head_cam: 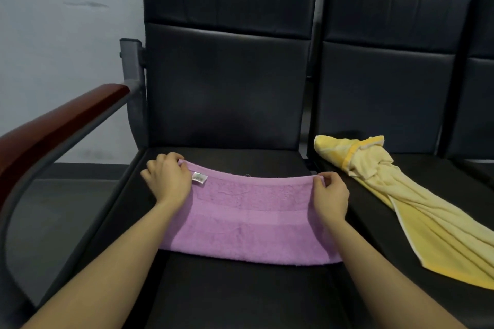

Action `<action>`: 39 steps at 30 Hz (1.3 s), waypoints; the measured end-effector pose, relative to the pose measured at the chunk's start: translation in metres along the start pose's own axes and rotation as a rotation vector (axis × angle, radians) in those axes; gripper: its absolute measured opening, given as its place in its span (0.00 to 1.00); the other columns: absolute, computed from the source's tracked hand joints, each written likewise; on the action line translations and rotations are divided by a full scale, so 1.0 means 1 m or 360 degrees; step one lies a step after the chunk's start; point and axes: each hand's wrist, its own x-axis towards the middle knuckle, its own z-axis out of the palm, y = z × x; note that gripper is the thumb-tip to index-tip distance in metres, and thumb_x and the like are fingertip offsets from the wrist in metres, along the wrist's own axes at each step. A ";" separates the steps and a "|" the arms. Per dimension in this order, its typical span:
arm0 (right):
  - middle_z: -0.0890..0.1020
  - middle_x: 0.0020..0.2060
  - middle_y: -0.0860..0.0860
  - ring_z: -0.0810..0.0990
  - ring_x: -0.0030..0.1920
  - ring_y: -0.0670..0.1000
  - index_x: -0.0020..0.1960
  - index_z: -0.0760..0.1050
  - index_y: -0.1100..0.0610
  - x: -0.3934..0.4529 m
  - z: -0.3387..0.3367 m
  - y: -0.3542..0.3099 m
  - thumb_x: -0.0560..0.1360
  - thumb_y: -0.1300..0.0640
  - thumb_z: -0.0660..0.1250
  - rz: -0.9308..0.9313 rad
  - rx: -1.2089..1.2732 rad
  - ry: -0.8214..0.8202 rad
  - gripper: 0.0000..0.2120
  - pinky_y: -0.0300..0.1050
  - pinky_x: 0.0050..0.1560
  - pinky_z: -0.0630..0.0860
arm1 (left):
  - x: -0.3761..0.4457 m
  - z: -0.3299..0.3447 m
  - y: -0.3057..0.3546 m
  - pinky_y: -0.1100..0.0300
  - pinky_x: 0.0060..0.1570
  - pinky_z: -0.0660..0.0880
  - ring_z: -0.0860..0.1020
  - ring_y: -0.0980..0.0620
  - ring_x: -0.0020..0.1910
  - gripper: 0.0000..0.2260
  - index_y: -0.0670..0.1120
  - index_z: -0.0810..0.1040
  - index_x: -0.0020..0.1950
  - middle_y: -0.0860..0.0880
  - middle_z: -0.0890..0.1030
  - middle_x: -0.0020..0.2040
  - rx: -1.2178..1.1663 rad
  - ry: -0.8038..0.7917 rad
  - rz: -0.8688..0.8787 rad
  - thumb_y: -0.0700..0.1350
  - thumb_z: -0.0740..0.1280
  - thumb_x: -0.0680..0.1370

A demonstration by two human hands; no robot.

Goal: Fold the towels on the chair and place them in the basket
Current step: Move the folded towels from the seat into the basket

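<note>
A purple towel (248, 222) lies folded flat across the seat of the black chair (240, 288), a small white label near its far left corner. My left hand (167, 177) pinches the towel's far left corner. My right hand (330, 196) pinches its far right corner. A yellow towel (417, 211) lies crumpled and unfolded on the seat of the neighbouring chair to the right, its lower end trailing toward the front edge. No basket is in view.
The left chair has a red-brown wooden armrest (53, 125) on a grey metal frame. Tall black backrests (227, 75) stand behind both seats. A pale wall (66, 35) and grey floor show at the left.
</note>
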 end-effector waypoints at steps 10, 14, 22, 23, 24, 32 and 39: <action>0.71 0.65 0.55 0.69 0.64 0.57 0.67 0.71 0.56 0.000 0.016 0.014 0.79 0.55 0.62 -0.0300 -0.0736 -0.0199 0.17 0.53 0.65 0.62 | -0.008 0.028 -0.009 0.49 0.63 0.62 0.68 0.43 0.65 0.17 0.43 0.72 0.67 0.43 0.73 0.64 0.0288 -0.0170 0.0354 0.40 0.62 0.78; 0.67 0.70 0.54 0.64 0.70 0.55 0.69 0.71 0.54 -0.017 0.019 0.004 0.79 0.54 0.62 -0.0565 -0.0796 -0.0233 0.19 0.52 0.70 0.58 | -0.023 0.018 0.002 0.50 0.64 0.59 0.66 0.45 0.67 0.16 0.44 0.73 0.67 0.46 0.72 0.67 0.0121 -0.0229 0.0631 0.45 0.60 0.80; 0.53 0.78 0.47 0.51 0.77 0.51 0.77 0.57 0.48 -0.059 0.017 0.004 0.82 0.46 0.55 -0.0845 -0.0994 -0.1021 0.25 0.48 0.74 0.50 | -0.063 0.000 -0.004 0.48 0.73 0.44 0.44 0.48 0.77 0.26 0.54 0.49 0.79 0.52 0.45 0.79 0.0644 -0.1259 0.0824 0.59 0.47 0.82; 0.52 0.78 0.46 0.50 0.78 0.50 0.78 0.55 0.47 -0.064 0.013 0.006 0.82 0.45 0.52 -0.0849 -0.1069 -0.1075 0.25 0.47 0.74 0.48 | -0.067 -0.005 -0.006 0.47 0.73 0.42 0.43 0.48 0.77 0.26 0.55 0.47 0.79 0.52 0.43 0.79 0.0655 -0.1308 0.0795 0.60 0.46 0.82; 0.52 0.78 0.45 0.49 0.78 0.49 0.78 0.54 0.46 -0.069 0.008 0.007 0.83 0.45 0.50 -0.0857 -0.1105 -0.1108 0.24 0.47 0.74 0.47 | -0.071 -0.010 -0.007 0.47 0.73 0.41 0.42 0.48 0.77 0.26 0.55 0.45 0.79 0.52 0.42 0.79 0.0660 -0.1332 0.0781 0.60 0.45 0.82; 0.61 0.76 0.46 0.57 0.76 0.49 0.75 0.62 0.47 -0.120 -0.027 0.008 0.82 0.46 0.54 -0.0923 -0.1048 -0.1125 0.22 0.48 0.74 0.52 | -0.120 -0.056 -0.026 0.46 0.74 0.43 0.42 0.47 0.77 0.27 0.54 0.45 0.79 0.51 0.43 0.79 0.0688 -0.1362 0.0819 0.60 0.46 0.82; 0.69 0.71 0.47 0.67 0.70 0.51 0.70 0.70 0.50 -0.148 -0.038 0.003 0.81 0.49 0.58 -0.1016 -0.0943 -0.0987 0.19 0.46 0.68 0.57 | -0.117 -0.083 -0.035 0.49 0.72 0.49 0.52 0.44 0.76 0.23 0.56 0.56 0.77 0.46 0.51 0.79 0.0351 -0.0986 0.0615 0.56 0.53 0.82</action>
